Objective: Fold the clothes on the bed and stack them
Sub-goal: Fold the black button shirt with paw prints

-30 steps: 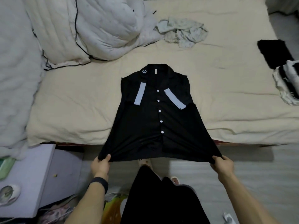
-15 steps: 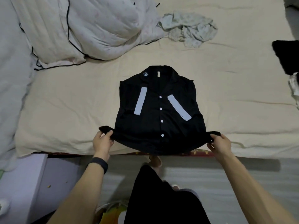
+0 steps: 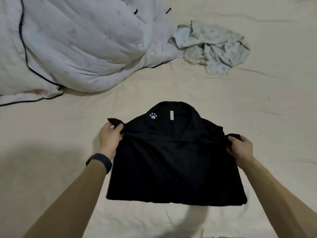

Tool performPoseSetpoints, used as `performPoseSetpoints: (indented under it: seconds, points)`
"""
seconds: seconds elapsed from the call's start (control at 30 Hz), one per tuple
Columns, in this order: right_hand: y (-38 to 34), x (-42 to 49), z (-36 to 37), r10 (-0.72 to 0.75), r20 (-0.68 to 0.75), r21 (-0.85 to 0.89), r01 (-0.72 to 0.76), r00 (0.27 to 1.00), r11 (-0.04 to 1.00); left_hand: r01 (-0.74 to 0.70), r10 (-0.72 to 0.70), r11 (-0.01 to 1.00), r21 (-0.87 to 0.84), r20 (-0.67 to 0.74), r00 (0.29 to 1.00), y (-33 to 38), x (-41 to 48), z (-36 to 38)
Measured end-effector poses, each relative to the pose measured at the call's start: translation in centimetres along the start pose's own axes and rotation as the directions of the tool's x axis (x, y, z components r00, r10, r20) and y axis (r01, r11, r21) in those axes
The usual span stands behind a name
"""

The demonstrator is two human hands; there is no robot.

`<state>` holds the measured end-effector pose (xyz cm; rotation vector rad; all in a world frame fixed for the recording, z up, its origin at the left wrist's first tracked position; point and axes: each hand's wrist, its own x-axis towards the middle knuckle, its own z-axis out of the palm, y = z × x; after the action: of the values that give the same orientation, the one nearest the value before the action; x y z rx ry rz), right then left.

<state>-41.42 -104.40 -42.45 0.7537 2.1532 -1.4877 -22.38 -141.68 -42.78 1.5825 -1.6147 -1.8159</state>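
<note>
A black shirt lies on the beige bed sheet, its lower half folded up over the front so the buttons and pale stripes are hidden. Only the collar with a small paw print and a white label shows beyond the fold. My left hand pinches the left corner of the hem near the shoulder. My right hand grips the right corner at the same height. A crumpled pale green garment lies further up the bed to the right.
A bunched white duvet with dark piping fills the upper left of the bed. A black band sits on my left wrist. Bare sheet surrounds the shirt on all sides.
Both hands carried the shirt's hem from the bed's near edge up toward the collar, folding the lower half over the front. The view moved closer over the bed.
</note>
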Motion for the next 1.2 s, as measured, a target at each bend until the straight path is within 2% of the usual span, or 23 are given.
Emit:
performPoseSetpoints:
  seconds: [0.07, 0.13, 0.2, 0.27, 0.3, 0.33, 0.37, 0.4, 0.47, 0.53, 0.6, 0.63, 0.7, 0.73, 0.8, 0.87, 0.93, 1.0, 1.07, 1.13, 1.2]
  points:
    - [-0.7, 3.3, 2.5, -0.009, -0.009, 0.008, 0.009, 1.0, 1.0, 0.02, -0.02, 1.0, 0.015, -0.023, 1.0, 0.3, 4.0, 2.4]
    - [-1.3, 5.9, 4.6, -0.035, -0.043, -0.021, 0.035, 0.998, 0.999, 0.041, -0.037, 0.993, 0.107, -0.037, 0.999, 0.5, 7.1, 4.0]
    - [-1.2, 7.2, 6.0, -0.11, -0.122, -0.285, 0.071, 0.986, 0.956, 0.067, -0.029, 0.912, 0.404, -0.1, 0.995, 0.1, 9.0, 4.8]
    - [-0.4, 7.1, 7.2, -0.287, -0.076, -0.554, 0.199, 0.955, 0.808, 0.023, 0.108, 0.711, 0.703, -0.142, 0.984, -0.5, 8.9, 5.4]
    - [-0.2, 6.9, 7.9, -0.394, 0.005, -0.627, 0.31, 0.919, 0.715, -0.083, 0.243, 0.61, 0.788, -0.087, 0.966, -0.7, 8.8, 6.0]
    - [-0.3, 6.6, 8.6, -0.49, 0.11, -0.669, 0.429, 0.865, 0.607, -0.241, 0.375, 0.508, 0.827, 0.039, 0.926, -0.7, 8.6, 6.6]
    - [-0.5, 6.7, 9.6, -0.541, 0.233, -0.693, 0.528, 0.808, 0.49, -0.393, 0.442, 0.397, 0.83, 0.202, 0.874, -0.7, 8.7, 7.5]
    - [-0.6, 6.8, 10.6, -0.548, 0.347, -0.706, 0.597, 0.761, 0.381, -0.509, 0.439, 0.296, 0.808, 0.358, 0.824, -0.6, 9.0, 8.2]
    - [-1.2, 7.3, 12.4, -0.486, 0.524, -0.709, 0.674, 0.7, 0.206, -0.619, 0.288, 0.136, 0.774, 0.567, 0.772, -0.2, 9.7, 9.6]
    - [-1.9, 8.2, 13.8, -0.375, 0.594, -0.743, 0.664, 0.712, 0.082, -0.63, 0.141, -0.056, 0.775, 0.631, 0.763, 0.3, 10.8, 10.6]
    - [-2.3, 9.1, 14.2, -0.331, 0.588, -0.789, 0.614, 0.738, -0.031, -0.602, 0.115, -0.26, 0.755, 0.643, 0.757, 0.8, 11.4, 10.9]
    - [-2.2, 9.5, 14.1, -0.346, 0.576, -0.803, 0.592, 0.74, -0.069, -0.578, 0.111, -0.317, 0.751, 0.635, 0.764, 0.9, 11.5, 10.7]
    - [-1.8, 9.9, 13.1, -0.452, 0.571, -0.797, 0.594, 0.685, -0.105, -0.566, 0.124, -0.357, 0.743, 0.639, 0.759, 1.4, 11.4, 9.8]
    - [-1.5, 9.9, 12.4, -0.495, 0.587, -0.776, 0.619, 0.641, -0.12, -0.585, 0.151, -0.359, 0.728, 0.664, 0.733, 1.4, 11.0, 9.2]
    - [-0.4, 9.8, 10.9, -0.554, 0.623, -0.728, 0.668, 0.551, -0.154, -0.656, 0.265, -0.343, 0.672, 0.739, 0.619, 1.0, 9.9, 7.9]
    - [0.9, 9.1, 9.4, -0.581, 0.644, -0.692, 0.702, 0.498, -0.165, -0.718, 0.358, -0.374, 0.586, 0.806, 0.471, -0.2, 8.2, 6.6]
    - [2.4, 8.1, 8.0, -0.561, 0.676, -0.666, 0.722, 0.478, -0.186, -0.753, 0.312, -0.424, 0.503, 0.862, 0.401, -1.8, 6.4, 5.2]
    - [3.7, 6.9, 7.0, -0.454, 0.705, -0.678, 0.707, 0.545, -0.203, -0.778, 0.209, -0.424, 0.464, 0.886, 0.414, -3.2, 4.8, 4.0]
    - [4.2, 5.8, 6.8, -0.375, 0.691, -0.706, 0.688, 0.619, -0.165, -0.788, 0.139, -0.357, 0.501, 0.863, 0.486, -4.2, 3.9, 3.1]
    - [3.8, 4.6, 7.7, -0.391, 0.681, -0.698, 0.71, 0.619, -0.094, -0.786, 0.117, -0.284, 0.549, 0.833, 0.54, -4.7, 3.6, 2.7]
    - [2.8, 3.3, 10.0, -0.458, 0.682, -0.635, 0.772, 0.571, 0.016, -0.787, 0.123, -0.234, 0.571, 0.82, 0.559, -4.8, 3.7, 2.8]
